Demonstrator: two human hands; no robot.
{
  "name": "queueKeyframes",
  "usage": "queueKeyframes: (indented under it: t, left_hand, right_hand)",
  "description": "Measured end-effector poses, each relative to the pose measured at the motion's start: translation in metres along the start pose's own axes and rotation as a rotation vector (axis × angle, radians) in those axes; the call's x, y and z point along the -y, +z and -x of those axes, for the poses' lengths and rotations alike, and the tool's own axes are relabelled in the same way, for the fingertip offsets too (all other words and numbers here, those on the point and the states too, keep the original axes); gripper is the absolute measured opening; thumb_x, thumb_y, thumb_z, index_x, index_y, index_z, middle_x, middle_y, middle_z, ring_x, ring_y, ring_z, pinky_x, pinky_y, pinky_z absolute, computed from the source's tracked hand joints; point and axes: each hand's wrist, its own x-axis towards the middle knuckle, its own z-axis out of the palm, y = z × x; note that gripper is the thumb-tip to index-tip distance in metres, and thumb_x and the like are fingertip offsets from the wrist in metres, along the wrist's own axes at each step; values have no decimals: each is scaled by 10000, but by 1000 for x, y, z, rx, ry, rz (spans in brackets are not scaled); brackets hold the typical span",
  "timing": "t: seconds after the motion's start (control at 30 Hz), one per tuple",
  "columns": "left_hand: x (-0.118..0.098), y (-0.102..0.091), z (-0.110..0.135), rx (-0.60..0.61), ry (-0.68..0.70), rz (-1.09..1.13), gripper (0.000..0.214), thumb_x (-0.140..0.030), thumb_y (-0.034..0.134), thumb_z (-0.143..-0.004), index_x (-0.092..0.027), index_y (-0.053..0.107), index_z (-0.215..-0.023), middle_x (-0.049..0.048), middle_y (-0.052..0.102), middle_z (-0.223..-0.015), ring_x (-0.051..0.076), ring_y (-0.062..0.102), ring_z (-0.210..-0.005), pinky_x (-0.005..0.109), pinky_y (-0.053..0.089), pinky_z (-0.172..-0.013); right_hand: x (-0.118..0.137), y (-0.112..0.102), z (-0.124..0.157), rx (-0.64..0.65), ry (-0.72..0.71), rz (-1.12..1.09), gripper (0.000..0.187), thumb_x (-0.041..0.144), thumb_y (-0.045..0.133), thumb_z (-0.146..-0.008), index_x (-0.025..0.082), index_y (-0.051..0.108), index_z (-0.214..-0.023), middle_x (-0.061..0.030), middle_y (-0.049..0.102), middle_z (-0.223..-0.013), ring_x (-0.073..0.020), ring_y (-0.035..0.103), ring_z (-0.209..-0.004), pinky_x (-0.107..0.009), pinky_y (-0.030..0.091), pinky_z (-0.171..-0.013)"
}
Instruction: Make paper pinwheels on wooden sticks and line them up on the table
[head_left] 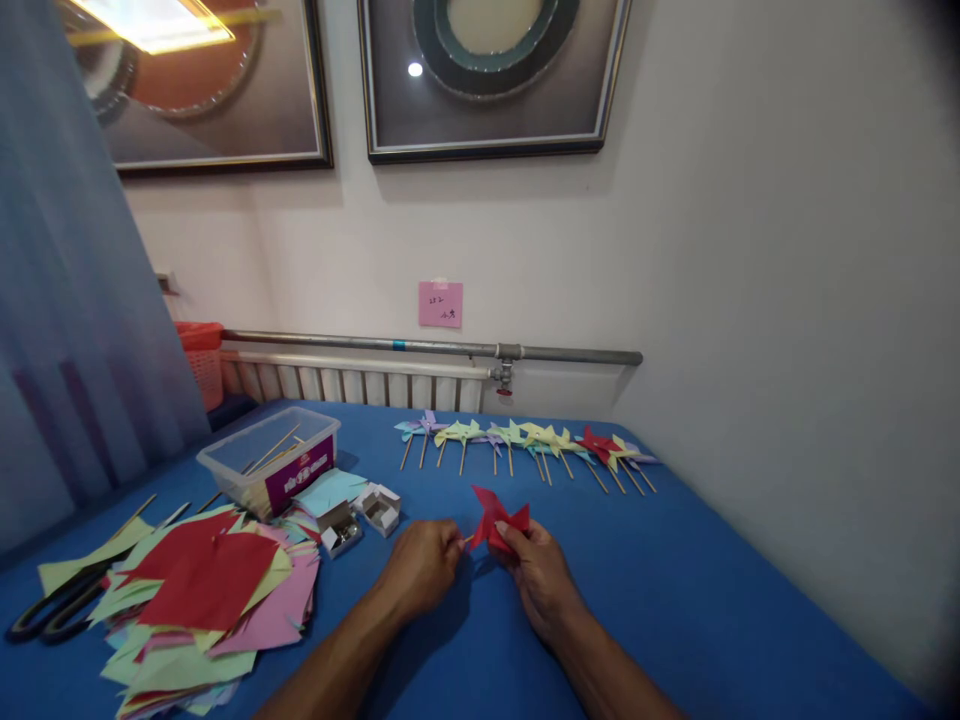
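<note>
A red paper pinwheel [495,517] is held over the blue table, its blades folded in toward the middle. My right hand [541,572] pinches it at the centre, thumb on the front. My left hand [426,562] is closed on a thin wooden stick [469,540] just left of the pinwheel; only a short end of the stick shows, and whether it joins the pinwheel I cannot tell. Behind both hands lies a row of finished-looking pinwheels [525,437] on sticks, in purple, green, yellow and red.
Left of my hands are a pile of cut paper squares [217,570], black-handled scissors [60,605], a clear plastic box [262,465] of sticks, and two small white boxes, one with metal pins [343,530]. A pipe [360,343] and radiator run along the wall behind the blue table [645,600].
</note>
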Motion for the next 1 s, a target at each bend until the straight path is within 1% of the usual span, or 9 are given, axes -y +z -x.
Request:
queueKeyframes:
  t: [0.17,0.27,0.4,0.6,0.8,1.0]
  left_hand:
    - [-3,3,1,-43,24,-57,221,-218,519,-933,-183,687,-793,26,692,-726,144,590,-690,269,282,-633]
    - [-3,5,1,-50,22,-84,228,-225,515,-940,-184,702,-816,45,723,-760,157,623,-719,276,293,-644]
    - [-5,5,0,-51,7,-95,227,-227,516,-947,-190,708,-831,47,732,-769,159,627,-720,278,295,-645]
    - [-8,6,2,-49,5,-111,215,-212,520,-952,-190,696,-831,42,732,-776,158,634,-729,281,283,-643]
    - [-9,8,3,-46,2,-150,233,-239,505,-978,-192,696,-854,59,747,-816,172,656,-756,293,268,-638]
    - [-7,12,1,-50,-1,-131,234,-244,506,-980,-191,704,-866,63,748,-815,173,659,-761,288,273,-638]
  right_hand:
    - [0,1,-1,12,-12,6,341,348,951,-526,183,742,-740,-7,738,-698,-156,629,-659,-287,518,-693]
    - [1,1,-1,3,-19,7,329,337,937,-530,189,739,-748,-11,748,-718,-170,646,-678,-299,523,-716]
    - [1,2,-1,13,-21,22,293,327,915,-553,196,739,-748,-16,751,-715,-188,663,-686,-315,526,-726]
    - [3,4,0,-14,-34,13,287,318,912,-531,201,714,-703,-3,746,-700,-158,628,-642,-295,520,-704]
    - [1,3,-1,-44,-35,28,275,327,907,-551,223,705,-705,-2,751,-716,-193,661,-682,-325,539,-734]
    - [2,2,-1,-55,-19,22,320,330,926,-537,230,693,-733,5,744,-738,-191,666,-688,-322,541,-708]
